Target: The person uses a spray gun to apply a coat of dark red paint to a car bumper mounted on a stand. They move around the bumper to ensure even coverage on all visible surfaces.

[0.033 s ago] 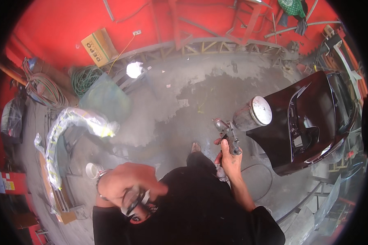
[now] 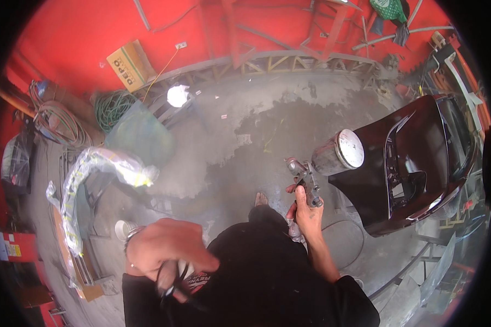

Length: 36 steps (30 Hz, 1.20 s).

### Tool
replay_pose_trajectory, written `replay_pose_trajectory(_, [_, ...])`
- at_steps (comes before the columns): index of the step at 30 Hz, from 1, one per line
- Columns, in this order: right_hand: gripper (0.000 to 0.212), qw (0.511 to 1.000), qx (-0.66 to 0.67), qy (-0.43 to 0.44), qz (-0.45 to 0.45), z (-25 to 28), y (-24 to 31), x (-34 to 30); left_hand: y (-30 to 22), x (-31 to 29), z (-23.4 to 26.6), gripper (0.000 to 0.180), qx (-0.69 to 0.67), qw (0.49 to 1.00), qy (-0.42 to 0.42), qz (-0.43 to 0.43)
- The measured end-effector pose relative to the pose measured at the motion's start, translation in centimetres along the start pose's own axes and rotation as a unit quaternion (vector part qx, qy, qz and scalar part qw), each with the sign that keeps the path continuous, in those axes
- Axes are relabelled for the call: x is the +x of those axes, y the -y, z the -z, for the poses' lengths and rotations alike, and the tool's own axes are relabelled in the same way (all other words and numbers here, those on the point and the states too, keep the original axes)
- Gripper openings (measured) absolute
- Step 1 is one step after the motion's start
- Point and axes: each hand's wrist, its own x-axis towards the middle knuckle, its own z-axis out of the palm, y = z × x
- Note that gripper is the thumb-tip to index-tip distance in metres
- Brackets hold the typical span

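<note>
In front of my chest, my left hand [image 2: 172,248] is closed and blurred, its fingers curled around a thin, dark-framed thing [image 2: 168,278]. Its kind is too smeared to make out. Out to the right, my right hand [image 2: 309,211] grips a metal spray gun [image 2: 309,185]. A paint-stained cup [image 2: 333,155] with a whitish lid sits against the gun's top. Beyond the cup, a glossy dark maroon car panel [image 2: 420,141] fills the right side. A white cup [image 2: 124,230] shows just behind my left wrist, partly hidden by it.
At left, a plastic-wrapped curved part [image 2: 73,191] rests on a stand. Coiled hoses [image 2: 65,122] and a cardboard box [image 2: 131,65] are by the red wall [image 2: 202,32]. A hose loop [image 2: 360,240] lies on the grey floor [image 2: 202,169] below the panel.
My left hand has shifted slightly, and the dark-framed thing has swung a little lower and leftward. The right hand keeps its hold on the spray gun.
</note>
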Motion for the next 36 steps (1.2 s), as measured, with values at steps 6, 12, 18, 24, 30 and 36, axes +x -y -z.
replay_pose_trajectory(6, [0.037, 1.000, 0.022, 0.001, -0.022, 0.5, 2.0, 11.0, 1.3, 11.1, 4.8, 0.020, 0.148, 0.977, 0.076, -0.130])
replay_pose_trajectory(12, [0.038, 0.999, 0.010, -0.030, -0.018, -0.4, 4.4, 17.1, 1.9, 18.7, 8.6, 0.011, 0.238, 0.946, 0.174, -0.134])
replay_pose_trajectory(18, [0.048, 0.994, 0.065, -0.077, -0.041, -1.3, 4.2, 24.4, 6.9, 26.0, 12.0, 0.018, 0.202, 0.950, 0.144, -0.191])
replay_pose_trajectory(24, [0.056, 0.989, 0.082, -0.116, -0.044, -4.0, 7.4, 31.3, 15.8, 33.0, 15.0, 0.019, 0.013, 0.974, 0.070, -0.213])
replay_pose_trajectory(30, [0.050, 0.971, 0.081, -0.218, -0.051, -4.5, 11.8, 36.7, 20.0, 42.3, 22.4, 0.027, -0.046, 0.890, 0.294, -0.346])
replay_pose_trajectory(36, [0.048, 0.941, 0.125, -0.310, -0.054, -3.8, 14.1, 40.5, 27.3, 49.8, 23.1, 0.030, 0.019, 0.805, 0.478, -0.350])
